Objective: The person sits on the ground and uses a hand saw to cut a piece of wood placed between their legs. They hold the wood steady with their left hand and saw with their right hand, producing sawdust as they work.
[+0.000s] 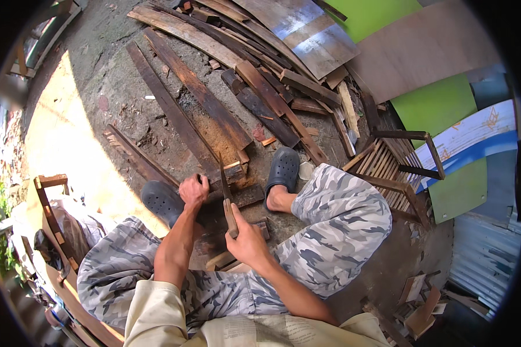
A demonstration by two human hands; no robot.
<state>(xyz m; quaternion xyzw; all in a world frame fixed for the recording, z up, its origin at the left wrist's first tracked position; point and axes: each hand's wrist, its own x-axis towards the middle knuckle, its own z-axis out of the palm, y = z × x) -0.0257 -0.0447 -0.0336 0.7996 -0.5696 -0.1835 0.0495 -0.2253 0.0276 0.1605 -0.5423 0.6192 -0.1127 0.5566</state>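
1. A dark piece of wood (237,184) is seen lying on the ground between the two dark clogs (283,168), just ahead of the person's knees; its long axis runs roughly left to right across the view.
2. The left hand (193,191) is set on the left end of that piece. Its fingers (186,184) are curled down over the wood and appear closed around it, pinning it in place.
3. A long blade with a wooden handle (226,194) is held in the right hand (246,240). The fingers of this hand are wrapped fully shut around the handle, low on its length.
4. The blade is stood nearly upright, its long axis running away from the person, so that it crosses the piece of wood almost at a right angle.
5. The blade's edge is met with the wood just to the right of the left hand; the two are close, though whether the steel has entered the wood cannot be told.
6. The left hand is the nearer to the wood; the right lies behind it, closer to the body.
7. Long planks (197,87) are spread on the ground beyond.
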